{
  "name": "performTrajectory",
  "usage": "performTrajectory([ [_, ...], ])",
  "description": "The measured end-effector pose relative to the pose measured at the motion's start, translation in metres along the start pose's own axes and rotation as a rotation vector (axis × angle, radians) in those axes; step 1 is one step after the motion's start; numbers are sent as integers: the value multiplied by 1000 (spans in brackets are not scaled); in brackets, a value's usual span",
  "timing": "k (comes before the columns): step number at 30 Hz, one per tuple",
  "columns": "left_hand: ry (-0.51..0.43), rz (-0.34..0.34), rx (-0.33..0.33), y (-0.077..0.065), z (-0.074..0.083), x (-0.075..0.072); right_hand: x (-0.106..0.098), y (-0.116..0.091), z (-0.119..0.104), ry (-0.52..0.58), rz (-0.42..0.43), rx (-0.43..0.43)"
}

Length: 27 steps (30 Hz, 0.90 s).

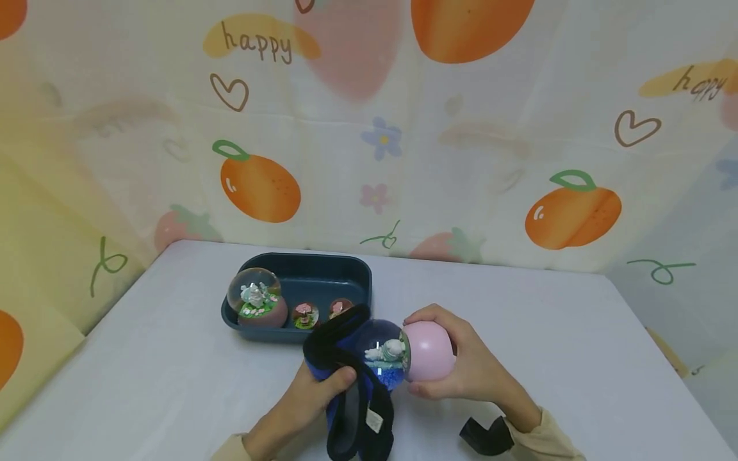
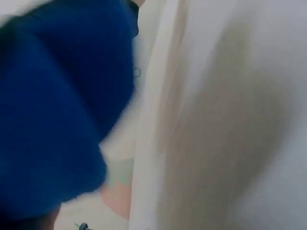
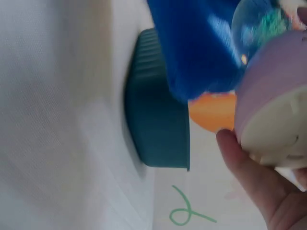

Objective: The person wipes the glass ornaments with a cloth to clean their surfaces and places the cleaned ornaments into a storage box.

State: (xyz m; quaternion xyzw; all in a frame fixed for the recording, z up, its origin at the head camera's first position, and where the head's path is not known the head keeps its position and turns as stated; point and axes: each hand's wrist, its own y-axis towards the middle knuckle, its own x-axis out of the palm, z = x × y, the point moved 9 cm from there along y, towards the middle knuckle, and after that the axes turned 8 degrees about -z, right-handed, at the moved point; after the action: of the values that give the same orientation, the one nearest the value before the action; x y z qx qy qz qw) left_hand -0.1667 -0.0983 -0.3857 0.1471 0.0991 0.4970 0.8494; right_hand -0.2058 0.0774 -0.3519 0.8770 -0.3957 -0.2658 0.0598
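Note:
In the head view, a snow globe [image 1: 429, 351] with a pink base and a clear ball holding a white figure lies tipped sideways, ball toward the left. My right hand [image 1: 469, 362] grips it by the base, thumb below and fingers above. The right wrist view shows the base's pale underside on this globe [image 3: 273, 81]. A blue cloth piece [image 2: 57, 120] with black bands and a white label is in my left hand [image 1: 319, 390], thumb on top. The cloth meets the globe's clear ball and partly covers its left side. Most of my left fingers are hidden.
A dark teal tray [image 1: 305, 255] stands behind the hands on the white table [image 1: 144, 371]. In it are a larger snow globe [image 1: 262, 314] and two small globes, one at the left [image 1: 305, 315] and one partly hidden [image 1: 340, 306]. A printed curtain [image 1: 461, 147] hangs behind.

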Motion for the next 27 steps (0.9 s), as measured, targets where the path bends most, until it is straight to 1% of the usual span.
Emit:
performTrajectory([
  [2, 42, -13, -35, 2, -3, 2, 0, 0, 1, -10, 24, 20],
  [4, 113, -2, -54, 4, -4, 2, -1, 0, 3, -14, 44, 49],
  [6, 189, 19, -30, 5, -1, 1, -1, 0, 5, -25, 53, 73],
  [8, 259, 44, 22, 5, 4, 1, -2, 0, 6, -27, 55, 93],
  [14, 347, 66, 122, 2, 18, 4, -2, -1, 5, -13, 43, 146],
  [17, 434, 105, 207, -1, 27, 6, -3, -1, 7, -9, 49, 178],
  [19, 469, 135, 248, -2, 31, 6, -4, -1, 9, -8, 56, 198],
  [21, 480, 150, 279, -2, 33, 6, -4, -2, 11, -3, 59, 209],
  [23, 466, 147, 285, -1, 34, 5, -4, -2, 12, -1, 54, 206],
  [25, 446, 133, 270, 0, 33, 5, -4, -2, 11, 2, 42, 188],
  [27, 390, 100, 231, 2, 30, 4, -2, -3, 9, 10, 20, 164],
])
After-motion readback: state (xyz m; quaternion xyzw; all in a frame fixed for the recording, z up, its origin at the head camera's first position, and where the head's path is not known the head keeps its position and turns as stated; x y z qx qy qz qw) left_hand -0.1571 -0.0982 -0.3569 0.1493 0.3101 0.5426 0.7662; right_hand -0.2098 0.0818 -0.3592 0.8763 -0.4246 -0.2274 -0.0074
